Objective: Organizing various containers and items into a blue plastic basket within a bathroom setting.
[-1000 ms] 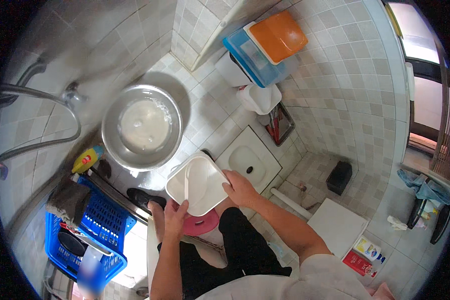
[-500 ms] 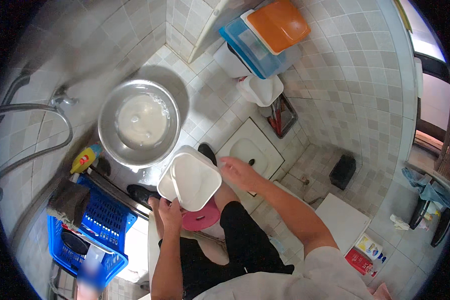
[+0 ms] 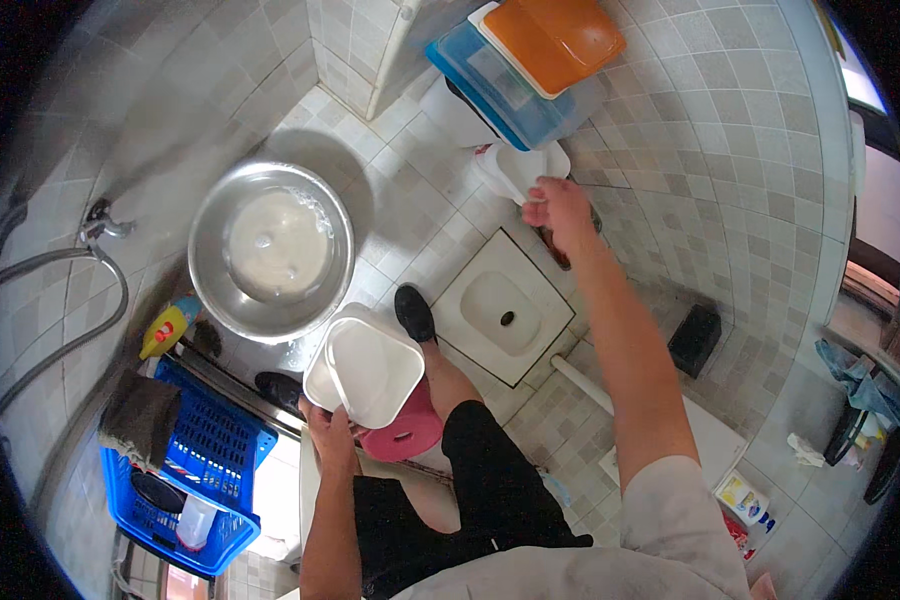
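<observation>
Tap: a chrome wall tap [image 3: 105, 222] is sitting at far left, a grey metal hose [image 3: 126, 293] curving below it.
Basket: a blue slatted plastic basket [image 3: 210, 430] is standing lower left, a yellow plastic bottle [image 3: 168, 328] lying just beyond it.
Basin: a round stainless-steel basin [image 3: 206, 285] is holding cloudy, pale water [image 3: 275, 255]; neither hand is touching it.
Left hand: the left hand [image 3: 330, 437] is gripping the near-left edge of a white rectangular plastic tub [image 3: 390, 375].
Tub: it's being held open side up, near the basin, partly covering a round pink plastic stool [image 3: 410, 432] in this view. A pale strip is crossing its inside; can't tell if that's a separate piece.
Squat pan: a white ceramic squat pan [image 3: 470, 325] is lying between the two hands.
Right hand: the right hand [image 3: 562, 212] is hanging well apart from the left, overlapping an open-topped white plastic container [image 3: 508, 163]. Can't tell if it's gripping or touching anything.
Progress: judging mid-job. Tub is already off the floor [image 3: 415, 200]; setting it down is not yet done. Any hold on the container is unconfirmed.
</observation>
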`<state>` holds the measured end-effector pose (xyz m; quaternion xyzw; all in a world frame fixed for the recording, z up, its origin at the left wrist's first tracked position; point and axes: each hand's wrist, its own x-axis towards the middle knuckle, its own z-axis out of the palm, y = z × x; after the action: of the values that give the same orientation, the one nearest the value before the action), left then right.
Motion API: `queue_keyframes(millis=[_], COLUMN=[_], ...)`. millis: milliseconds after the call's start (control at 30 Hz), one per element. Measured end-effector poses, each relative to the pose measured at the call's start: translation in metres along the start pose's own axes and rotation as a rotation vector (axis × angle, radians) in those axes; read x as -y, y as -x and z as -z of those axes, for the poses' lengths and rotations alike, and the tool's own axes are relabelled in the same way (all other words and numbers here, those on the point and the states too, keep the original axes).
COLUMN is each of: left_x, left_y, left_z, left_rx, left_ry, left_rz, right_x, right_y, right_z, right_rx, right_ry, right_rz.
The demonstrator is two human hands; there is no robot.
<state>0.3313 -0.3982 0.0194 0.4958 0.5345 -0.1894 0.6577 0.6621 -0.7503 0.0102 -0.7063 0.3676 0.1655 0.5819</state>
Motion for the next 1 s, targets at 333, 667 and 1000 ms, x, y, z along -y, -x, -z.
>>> queue_keyframes(millis=[333, 667, 1000], left_x=[0.034, 0.026, 0.029], left_y=[-0.024, -0.027, -0.025], left_z=[0.007, -0.024, -0.064], left_rx=[-0.012, -0.024, -0.049], left_ry=[-0.019, -0.021, -0.050], left_rz=[-0.121, 0.036, 0.132], right_x=[-0.035, -0.142, -0.179], right_y=[-0.054, -0.090, -0.111], right_z=[0.046, 0.069, 0.060], right_rx=[-0.153, -0.165, -0.113], right_ry=[-0.020, -0.076, -0.157], right_rz=[-0.171, -0.429, -0.488])
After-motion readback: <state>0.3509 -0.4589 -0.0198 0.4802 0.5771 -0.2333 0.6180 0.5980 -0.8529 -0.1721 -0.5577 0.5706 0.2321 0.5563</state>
